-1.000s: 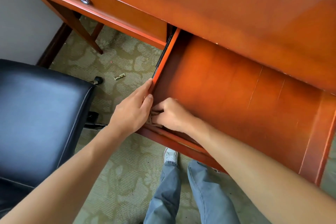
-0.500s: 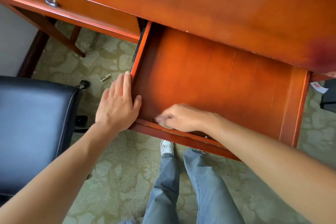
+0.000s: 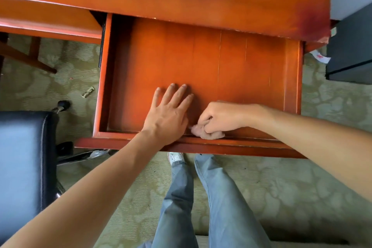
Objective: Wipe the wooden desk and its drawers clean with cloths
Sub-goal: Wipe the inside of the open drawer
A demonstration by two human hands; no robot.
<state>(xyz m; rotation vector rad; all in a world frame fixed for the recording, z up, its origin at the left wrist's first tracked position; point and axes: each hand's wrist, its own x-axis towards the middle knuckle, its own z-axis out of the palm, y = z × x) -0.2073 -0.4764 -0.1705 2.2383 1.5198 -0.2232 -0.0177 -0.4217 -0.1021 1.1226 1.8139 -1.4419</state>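
Wooden drawer [image 3: 201,62]: left hand [image 3: 167,116] flat inside, right hand [image 3: 219,118] gripping pinkish cloth [image 3: 209,134].

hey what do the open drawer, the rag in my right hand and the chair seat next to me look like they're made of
Drawer: wood or wood veneer with a glossy orange-red varnish; plank seams and sheen show. Rag: soft, pale pinkish cloth, bunched and creased under the right hand. Chair seat: black leather or imitation leather; smooth shine and a stitched edge seam. Which, the picture cannot tell.

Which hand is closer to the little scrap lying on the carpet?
Left. The left hand lies flat in the drawer, nearer the scrap. The right hand grips the cloth farther right.
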